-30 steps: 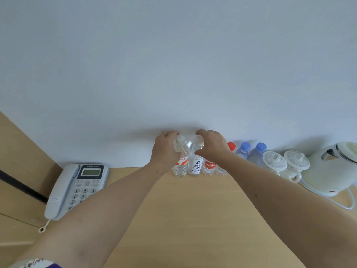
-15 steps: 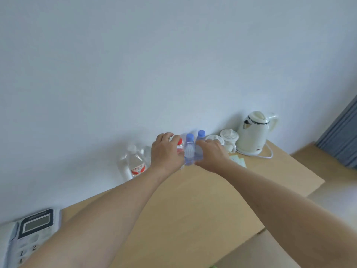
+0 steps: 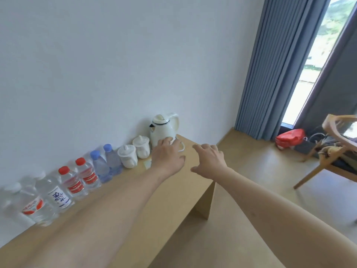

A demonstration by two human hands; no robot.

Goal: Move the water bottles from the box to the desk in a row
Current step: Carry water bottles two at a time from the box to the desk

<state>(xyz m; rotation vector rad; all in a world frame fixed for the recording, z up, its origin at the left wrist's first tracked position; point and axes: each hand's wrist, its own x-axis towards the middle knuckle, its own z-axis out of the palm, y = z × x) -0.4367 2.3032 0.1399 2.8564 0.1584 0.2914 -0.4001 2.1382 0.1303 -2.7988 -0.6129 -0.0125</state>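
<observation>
One desk (image 3: 179, 192) carries one white kettle (image 3: 163, 130) just beyond the left hand (image 3: 167, 156), two lidded cups (image 3: 135, 152) left of it, and six water bottles (image 3: 77, 180) in a row farther left; both hands, right hand (image 3: 209, 160) included, spread wide, holding nothing

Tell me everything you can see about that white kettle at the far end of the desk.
The white kettle stands upright on the wooden desk, by the wall. It looks like glossy plastic, with a domed lid, a dark band under it, a short spout and a looped handle. The left hand overlaps its base; whether they touch is unclear.
</observation>
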